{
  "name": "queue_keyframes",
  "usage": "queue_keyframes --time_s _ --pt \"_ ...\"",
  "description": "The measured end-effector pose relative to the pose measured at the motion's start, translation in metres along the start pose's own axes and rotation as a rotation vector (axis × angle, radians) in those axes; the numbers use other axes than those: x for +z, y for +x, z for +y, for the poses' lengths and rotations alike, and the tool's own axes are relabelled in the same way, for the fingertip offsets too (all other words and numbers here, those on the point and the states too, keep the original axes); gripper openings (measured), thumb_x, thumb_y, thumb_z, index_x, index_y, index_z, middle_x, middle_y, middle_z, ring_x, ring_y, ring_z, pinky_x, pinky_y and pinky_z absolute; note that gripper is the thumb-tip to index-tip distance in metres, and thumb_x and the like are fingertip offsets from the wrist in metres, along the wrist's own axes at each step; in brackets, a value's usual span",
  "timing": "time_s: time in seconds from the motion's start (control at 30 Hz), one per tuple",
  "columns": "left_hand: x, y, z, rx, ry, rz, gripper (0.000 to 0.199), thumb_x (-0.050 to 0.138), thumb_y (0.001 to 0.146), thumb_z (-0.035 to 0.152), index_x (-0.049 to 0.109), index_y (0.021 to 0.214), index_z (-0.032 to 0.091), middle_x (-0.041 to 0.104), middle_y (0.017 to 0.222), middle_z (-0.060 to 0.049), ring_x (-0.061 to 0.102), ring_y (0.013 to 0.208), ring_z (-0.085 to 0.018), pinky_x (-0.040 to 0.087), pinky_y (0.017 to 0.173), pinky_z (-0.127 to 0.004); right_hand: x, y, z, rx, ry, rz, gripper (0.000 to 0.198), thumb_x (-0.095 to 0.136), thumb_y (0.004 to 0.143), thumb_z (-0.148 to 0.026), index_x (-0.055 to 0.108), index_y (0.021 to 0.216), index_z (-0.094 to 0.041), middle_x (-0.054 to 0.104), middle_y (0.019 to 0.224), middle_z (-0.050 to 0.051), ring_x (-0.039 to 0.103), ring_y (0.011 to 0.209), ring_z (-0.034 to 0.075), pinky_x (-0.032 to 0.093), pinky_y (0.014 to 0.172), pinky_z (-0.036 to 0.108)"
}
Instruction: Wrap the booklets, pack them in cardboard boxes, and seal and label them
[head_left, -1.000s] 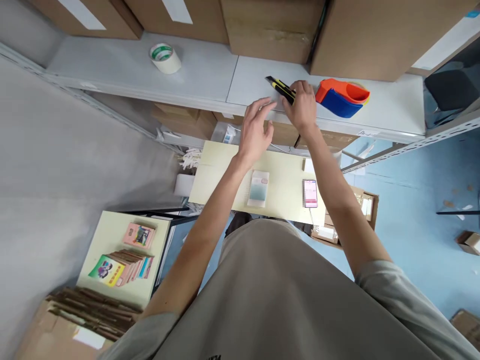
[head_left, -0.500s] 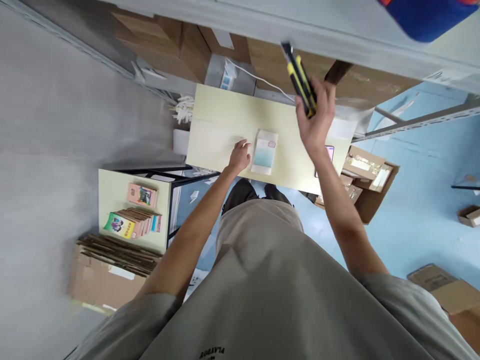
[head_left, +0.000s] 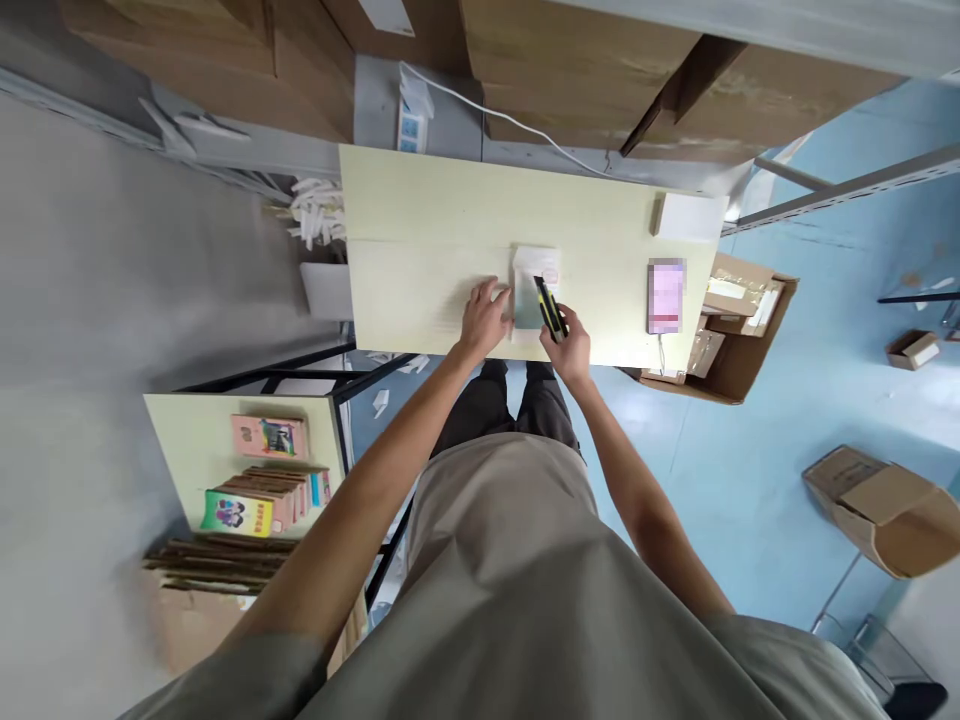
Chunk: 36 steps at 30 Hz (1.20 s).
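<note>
A small white and pale-teal box [head_left: 527, 300] lies on the cream tabletop [head_left: 420, 220] in front of me. At its left edge rests my left hand [head_left: 486, 315], fingers apart and curved, the fingertips by the box's side. My right hand [head_left: 568, 345] is closed around a black and yellow utility knife [head_left: 551, 308]. The knife points up and to the left, its tip over the box. Whether the tip touches the box I cannot tell.
A phone [head_left: 666, 297] with a lit screen and a white box [head_left: 690, 217] lie on the table's right side. Large cartons [head_left: 570, 80] and a power strip [head_left: 412, 128] stand behind. An open carton [head_left: 739, 340] is at the right; booklets [head_left: 262, 495] sit on a side table at left.
My right hand has brought the utility knife down from near the shelf to the box. My left hand stays by the box's left side. The view has tilted down, showing more of the table.
</note>
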<state>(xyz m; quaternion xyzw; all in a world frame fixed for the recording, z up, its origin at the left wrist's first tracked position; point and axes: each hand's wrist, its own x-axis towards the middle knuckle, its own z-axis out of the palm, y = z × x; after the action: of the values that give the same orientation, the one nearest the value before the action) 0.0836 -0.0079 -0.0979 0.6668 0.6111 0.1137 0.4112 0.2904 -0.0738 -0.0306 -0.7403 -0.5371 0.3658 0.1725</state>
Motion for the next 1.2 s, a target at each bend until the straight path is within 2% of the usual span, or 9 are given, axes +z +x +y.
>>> queue_keyframes --time_s 0.1,0.23,0.4,0.53,0.6,0.73,0.93,1.07,1.2 --pt "-0.019 0.013 -0.011 0.072 0.016 -0.033 0.061 0.071 0.096 0.021 0.071 0.157 0.02 0.052 0.185 -0.019 0.041 0.177 -0.044 0.032 0.147 -0.07 0.027 0.029 -0.029 -0.063 -0.066 -0.036 0.064 0.052 0.105 -0.034 0.06 0.168 -0.022 0.076 0.157 0.021 0.077 0.14 0.041 0.065 0.12 0.058" --pt "-0.037 0.035 -0.021 0.168 0.021 -0.09 0.066 0.07 0.098 0.025 0.066 0.163 0.016 0.051 0.186 -0.02 0.038 0.179 -0.044 0.031 0.148 -0.068 0.051 0.062 -0.057 0.009 -0.236 -0.11 0.07 0.043 0.112 -0.032 0.047 0.18 -0.018 0.071 0.161 0.024 0.079 0.132 0.042 0.065 0.117 0.06" --pt "-0.047 0.054 -0.023 0.256 0.165 -0.178 0.07 0.064 0.108 0.034 0.056 0.174 0.013 0.044 0.189 -0.024 0.038 0.178 -0.046 0.036 0.144 -0.071 0.06 0.076 -0.073 0.09 -0.308 -0.12 0.071 0.038 0.114 -0.024 0.043 0.184 -0.017 0.068 0.16 0.027 0.08 0.125 0.043 0.066 0.114 0.064" --pt "-0.056 0.055 -0.012 0.265 0.365 -0.282 0.075 0.056 0.115 0.039 0.041 0.185 0.015 0.029 0.197 -0.021 0.031 0.179 -0.048 0.036 0.143 -0.072 0.059 0.073 -0.083 0.136 -0.374 -0.138 0.071 0.038 0.115 -0.018 0.04 0.186 -0.013 0.066 0.162 0.027 0.078 0.125 0.037 0.065 0.112 0.054" --pt "-0.06 0.054 -0.006 0.266 0.421 -0.311 0.076 0.055 0.115 0.037 0.038 0.187 0.015 0.025 0.199 -0.019 0.03 0.179 -0.049 0.037 0.142 -0.072 0.058 0.071 -0.088 0.152 -0.411 -0.157 0.069 0.036 0.119 -0.019 0.037 0.187 -0.013 0.065 0.164 0.026 0.078 0.127 0.036 0.063 0.111 0.049" --pt "-0.064 0.055 -0.001 0.268 0.426 -0.32 0.078 0.058 0.112 0.033 0.039 0.186 0.014 0.027 0.198 -0.019 0.033 0.177 -0.049 0.038 0.141 -0.073 0.059 0.068 -0.097 0.166 -0.435 -0.179 0.07 0.033 0.119 -0.016 0.034 0.189 -0.012 0.064 0.165 0.026 0.078 0.127 0.036 0.063 0.111 0.048" --pt "-0.059 0.058 -0.008 0.285 0.36 -0.299 0.077 0.06 0.113 0.036 0.042 0.184 0.014 0.031 0.197 -0.02 0.033 0.177 -0.048 0.036 0.142 -0.074 0.059 0.058 -0.101 0.161 -0.527 -0.225 0.075 0.03 0.116 -0.008 0.029 0.191 -0.011 0.061 0.169 0.029 0.081 0.128 0.035 0.065 0.11 0.047" --pt "-0.055 0.06 -0.01 0.281 0.355 -0.295 0.075 0.06 0.113 0.036 0.045 0.182 0.011 0.031 0.196 -0.021 0.032 0.178 -0.049 0.035 0.143 -0.074 0.055 0.037 -0.106 0.176 -0.573 -0.284 0.072 0.03 0.118 -0.008 0.029 0.19 -0.011 0.061 0.167 0.031 0.081 0.131 0.034 0.067 0.111 0.045" --pt "-0.051 0.062 -0.009 0.264 0.361 -0.305 0.081 0.065 0.111 0.037 0.042 0.183 0.008 0.029 0.196 -0.024 0.031 0.177 -0.052 0.036 0.142 -0.075 0.046 0.003 -0.116 0.176 -0.626 -0.342 0.063 0.035 0.122 -0.01 0.038 0.185 -0.011 0.066 0.159 0.032 0.083 0.13 0.032 0.069 0.11 0.042"
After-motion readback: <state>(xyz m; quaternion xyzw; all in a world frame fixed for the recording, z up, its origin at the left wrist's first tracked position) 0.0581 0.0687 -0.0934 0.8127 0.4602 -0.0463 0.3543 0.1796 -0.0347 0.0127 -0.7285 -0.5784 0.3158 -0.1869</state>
